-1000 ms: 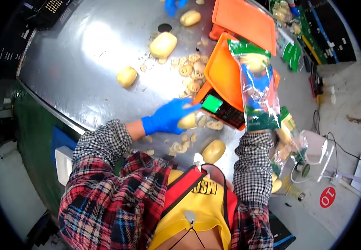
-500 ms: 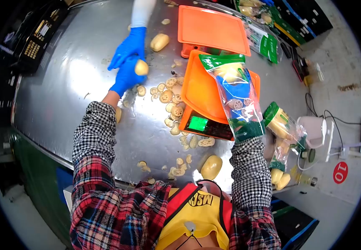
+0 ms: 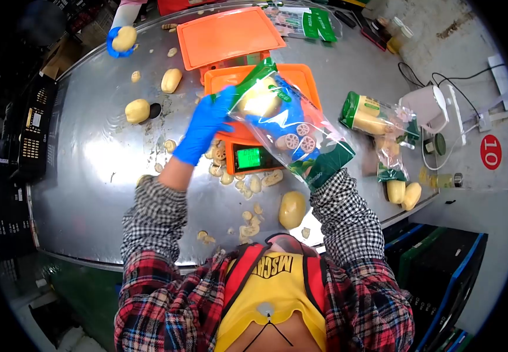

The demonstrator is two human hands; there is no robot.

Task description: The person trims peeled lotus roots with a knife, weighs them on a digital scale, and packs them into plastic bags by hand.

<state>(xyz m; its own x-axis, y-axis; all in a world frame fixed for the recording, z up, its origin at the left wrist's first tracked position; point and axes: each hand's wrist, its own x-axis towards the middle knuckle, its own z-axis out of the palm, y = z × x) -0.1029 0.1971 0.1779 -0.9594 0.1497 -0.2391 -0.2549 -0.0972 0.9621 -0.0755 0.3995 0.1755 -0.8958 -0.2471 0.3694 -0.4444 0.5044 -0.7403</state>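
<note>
Left hand (image 3: 208, 122) at edge of bag (image 3: 303, 130) — right hand (image 3: 291, 107) seemingly inside

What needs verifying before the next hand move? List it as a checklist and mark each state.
1. Left hand at the bag's green end: ok, the fingers reach its edge.
2. Right hand grip: cannot tell; it shows only through the printed plastic bag.
3. Peeled lotus root section in place: ok, visible through the bag near the green end.
4. Bag lifted off the front scale's tray: cannot tell; it overlaps the tray, contact hidden.
5. Scale display: ok for being lit; cannot tell the reading.
6. Table beside the scale free of scraps: not ok, lotus root slices lie there.
</note>
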